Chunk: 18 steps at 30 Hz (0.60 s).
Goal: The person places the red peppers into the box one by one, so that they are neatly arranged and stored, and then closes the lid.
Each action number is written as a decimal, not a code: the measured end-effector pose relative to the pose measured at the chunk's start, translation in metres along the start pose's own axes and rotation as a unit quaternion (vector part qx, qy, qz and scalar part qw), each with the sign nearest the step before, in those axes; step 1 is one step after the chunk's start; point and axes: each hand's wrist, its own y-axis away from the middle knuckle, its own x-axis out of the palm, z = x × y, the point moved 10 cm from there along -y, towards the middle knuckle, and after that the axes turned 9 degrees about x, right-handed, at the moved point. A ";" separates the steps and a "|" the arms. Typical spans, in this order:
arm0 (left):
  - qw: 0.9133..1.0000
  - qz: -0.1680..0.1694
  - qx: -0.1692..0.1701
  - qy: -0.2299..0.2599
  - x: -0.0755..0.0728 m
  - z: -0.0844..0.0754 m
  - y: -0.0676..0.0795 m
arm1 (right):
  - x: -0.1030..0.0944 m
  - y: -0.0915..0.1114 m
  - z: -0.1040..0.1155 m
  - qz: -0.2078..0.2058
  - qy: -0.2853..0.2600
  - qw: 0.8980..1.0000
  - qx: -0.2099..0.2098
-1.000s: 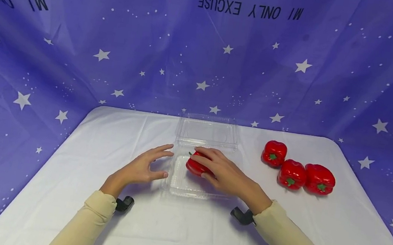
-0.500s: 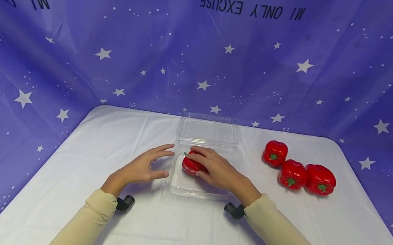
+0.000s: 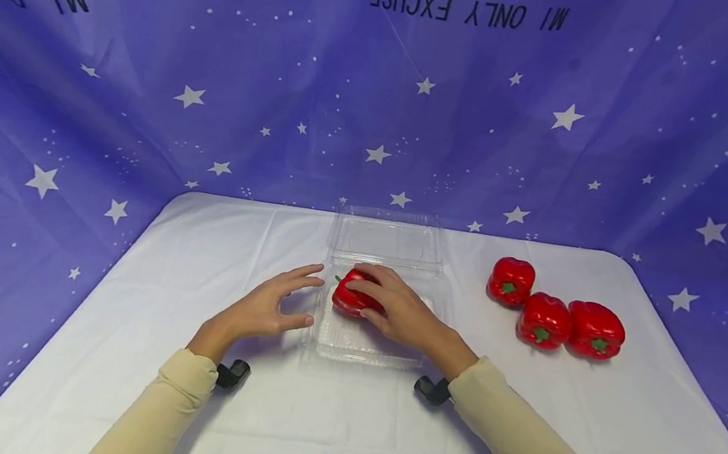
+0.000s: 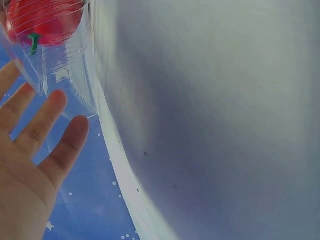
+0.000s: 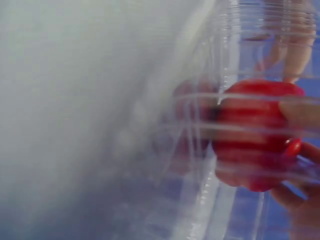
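Note:
A clear plastic clamshell box (image 3: pixel 348 346) stands on the white table with its lid (image 3: pixel 388 242) folded back. In its base lies a red bell pepper (image 3: pixel 347 300), its green stem toward the left. My right hand (image 3: pixel 403 310) grips this pepper from the right, fingers over the top and thumb at the near side. The right wrist view shows the pepper (image 5: pixel 255 132) through the box wall. My left hand (image 3: pixel 267 305) is held at the box's left side, fingers spread and holding nothing. In the left wrist view its fingertips (image 4: pixel 77 127) are close to the clear plastic.
Three more red bell peppers lie right of the box: one farther back (image 3: pixel 511 282), one in front of it (image 3: pixel 544 322), and one at the right (image 3: pixel 595 331). A purple star-printed cloth (image 3: pixel 327 84) hangs behind the table (image 3: pixel 310 427).
My right hand has moved left and slightly away from me inside the box, carrying the pepper toward the back left. My left hand has stayed almost still.

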 end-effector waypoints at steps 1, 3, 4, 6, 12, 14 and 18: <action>1.000 0.000 -0.001 0.002 0.000 0.000 0.000 | 0.000 0.000 0.001 -0.003 -0.003 1.000 -0.006; 1.000 -0.001 0.001 0.001 0.000 0.000 0.000 | 0.000 -0.001 0.002 -0.011 -0.004 1.000 -0.015; 1.000 -0.001 0.002 0.000 0.000 0.000 0.000 | 0.001 -0.001 0.002 -0.016 0.000 1.000 -0.017; 1.000 -0.001 0.003 0.000 0.000 0.001 0.000 | 0.001 -0.001 0.002 -0.022 0.010 1.000 -0.020; 1.000 -0.001 -0.002 0.001 0.001 0.002 0.001 | 0.005 -0.003 0.002 -0.019 0.011 1.000 -0.021; 1.000 0.000 -0.003 0.000 0.001 0.002 0.001 | 0.007 -0.004 0.001 -0.017 0.010 1.000 -0.022; 1.000 0.000 0.000 0.000 0.001 0.002 0.001 | 0.009 -0.004 0.000 -0.009 0.009 1.000 -0.021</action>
